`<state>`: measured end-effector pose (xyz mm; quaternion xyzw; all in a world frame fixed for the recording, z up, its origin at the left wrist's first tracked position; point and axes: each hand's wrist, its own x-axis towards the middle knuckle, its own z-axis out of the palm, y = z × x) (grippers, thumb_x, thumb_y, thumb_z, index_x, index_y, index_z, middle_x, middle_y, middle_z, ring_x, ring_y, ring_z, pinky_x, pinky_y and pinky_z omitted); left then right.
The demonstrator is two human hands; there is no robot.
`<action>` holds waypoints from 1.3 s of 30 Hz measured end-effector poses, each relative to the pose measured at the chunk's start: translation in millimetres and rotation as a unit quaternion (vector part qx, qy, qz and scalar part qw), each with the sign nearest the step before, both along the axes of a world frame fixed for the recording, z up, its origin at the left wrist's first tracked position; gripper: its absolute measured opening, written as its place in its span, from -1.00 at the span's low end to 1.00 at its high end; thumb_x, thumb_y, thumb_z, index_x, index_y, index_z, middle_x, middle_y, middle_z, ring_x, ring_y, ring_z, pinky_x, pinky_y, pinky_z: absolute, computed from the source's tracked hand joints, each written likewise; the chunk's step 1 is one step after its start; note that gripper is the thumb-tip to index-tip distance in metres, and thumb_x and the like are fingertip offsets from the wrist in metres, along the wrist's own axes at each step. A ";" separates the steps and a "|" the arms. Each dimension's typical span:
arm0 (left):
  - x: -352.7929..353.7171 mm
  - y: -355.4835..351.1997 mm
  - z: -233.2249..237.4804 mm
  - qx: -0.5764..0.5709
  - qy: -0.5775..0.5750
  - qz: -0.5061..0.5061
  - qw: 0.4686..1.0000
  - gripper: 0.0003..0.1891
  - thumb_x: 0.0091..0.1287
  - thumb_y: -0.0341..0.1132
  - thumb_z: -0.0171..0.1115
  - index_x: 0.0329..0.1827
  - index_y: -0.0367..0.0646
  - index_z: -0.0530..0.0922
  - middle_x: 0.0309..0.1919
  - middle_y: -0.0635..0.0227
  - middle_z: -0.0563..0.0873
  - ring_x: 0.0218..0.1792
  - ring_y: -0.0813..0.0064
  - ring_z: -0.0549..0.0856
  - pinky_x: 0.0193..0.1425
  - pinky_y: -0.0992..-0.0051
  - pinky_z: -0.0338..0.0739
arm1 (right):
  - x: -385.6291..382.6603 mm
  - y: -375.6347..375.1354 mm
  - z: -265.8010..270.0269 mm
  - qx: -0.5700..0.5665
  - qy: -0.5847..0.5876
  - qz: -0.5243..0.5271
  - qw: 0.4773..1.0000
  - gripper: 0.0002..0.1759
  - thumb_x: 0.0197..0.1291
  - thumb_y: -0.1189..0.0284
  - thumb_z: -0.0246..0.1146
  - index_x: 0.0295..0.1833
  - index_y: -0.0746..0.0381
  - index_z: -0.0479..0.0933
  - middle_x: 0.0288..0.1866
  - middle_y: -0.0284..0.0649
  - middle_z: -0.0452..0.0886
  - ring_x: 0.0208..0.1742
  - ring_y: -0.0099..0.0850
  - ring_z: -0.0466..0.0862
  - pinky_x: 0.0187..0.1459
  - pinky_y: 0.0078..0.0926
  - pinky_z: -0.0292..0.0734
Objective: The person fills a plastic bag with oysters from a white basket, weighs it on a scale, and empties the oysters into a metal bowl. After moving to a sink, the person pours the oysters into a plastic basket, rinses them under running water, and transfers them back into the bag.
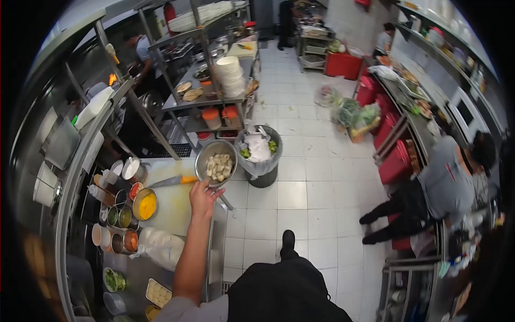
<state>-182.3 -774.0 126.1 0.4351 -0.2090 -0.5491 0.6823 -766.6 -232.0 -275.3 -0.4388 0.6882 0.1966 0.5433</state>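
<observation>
Fingers [217, 194] of the left hand [201, 198] are spread at the near rim of the metal bowl [203, 154], left of frame centre, seemingly to steady it by the corner of the table [135, 270]; whether it is gripped cannot be told. No right hand is shown. Its handle toward the bowl, the knife [167, 182] is laid on the board [173, 205], presumably within reach. Pots [117, 244] are grouped at left, perhaps to spare board space.

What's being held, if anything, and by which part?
The metal bowl, held at its near rim by the left hand. The right hand is out of view, so its hold cannot be told.
</observation>
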 end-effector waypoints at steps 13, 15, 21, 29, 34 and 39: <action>32.4 -192.1 -14.6 0.019 0.023 0.191 0.981 -0.93 0.39 -0.45 0.09 -0.17 -0.24 0.40 -0.20 0.16 0.56 -0.19 0.23 0.65 -0.09 0.10 0.79 | -38.2 -708.7 157.1 -0.278 -0.144 -0.348 0.884 -0.76 0.42 0.38 0.12 -0.01 0.35 0.47 -0.25 -0.12 0.66 -0.35 -0.35 0.71 -0.39 -0.43 0.64; 42.8 -217.2 -14.4 0.046 0.034 0.232 0.971 -0.91 0.38 -0.46 0.09 -0.15 -0.27 0.40 -0.17 0.13 0.56 -0.19 0.23 0.65 -0.09 0.10 0.79 | -24.4 -786.0 173.9 -0.324 -0.175 -0.322 0.872 -0.75 0.40 0.35 0.14 0.01 0.32 0.49 -0.21 -0.12 0.67 -0.29 -0.33 0.72 -0.32 -0.39 0.65; 112.0 -303.7 -64.7 0.061 0.095 0.278 0.954 -0.85 0.35 -0.47 0.10 -0.10 -0.31 0.36 -0.18 0.14 0.50 -0.13 0.06 0.69 -0.12 0.09 0.79 | 25.8 -845.7 132.8 -0.302 -0.242 -0.136 0.912 -0.71 0.45 0.32 0.08 0.09 0.30 0.51 -0.06 -0.10 0.68 -0.19 -0.28 0.73 -0.22 -0.29 0.68; 206.2 -401.6 -105.7 0.095 0.116 0.401 0.904 -0.72 0.29 -0.45 0.13 0.01 -0.32 0.34 -0.12 0.12 0.46 -0.19 0.03 0.71 -0.15 0.08 0.79 | 47.4 -775.5 77.5 -0.097 -0.075 0.208 0.970 -0.70 0.32 0.37 0.21 0.06 0.31 0.60 -0.17 -0.04 0.71 -0.22 -0.25 0.74 -0.22 -0.31 0.68; 242.6 -430.0 -118.2 0.092 0.099 0.477 0.869 -0.76 0.31 -0.44 0.13 -0.02 -0.31 0.37 -0.17 0.03 0.59 -0.31 0.12 0.73 -0.28 0.14 0.78 | 14.5 -786.4 8.3 -0.021 -0.026 0.067 0.997 -0.68 0.33 0.35 0.22 0.08 0.32 0.59 -0.12 0.01 0.72 -0.13 -0.17 0.73 -0.10 -0.29 0.67; 296.1 -459.9 -123.0 0.132 0.101 0.514 0.841 -0.79 0.35 -0.44 0.12 -0.02 -0.30 0.39 -0.25 0.05 0.63 -0.43 0.15 0.73 -0.39 0.21 0.77 | 67.5 -922.3 126.1 -0.080 -0.110 -0.338 0.931 -0.72 0.35 0.40 0.18 0.06 0.37 0.47 -0.21 -0.01 0.69 -0.37 -0.24 0.74 -0.43 -0.34 0.67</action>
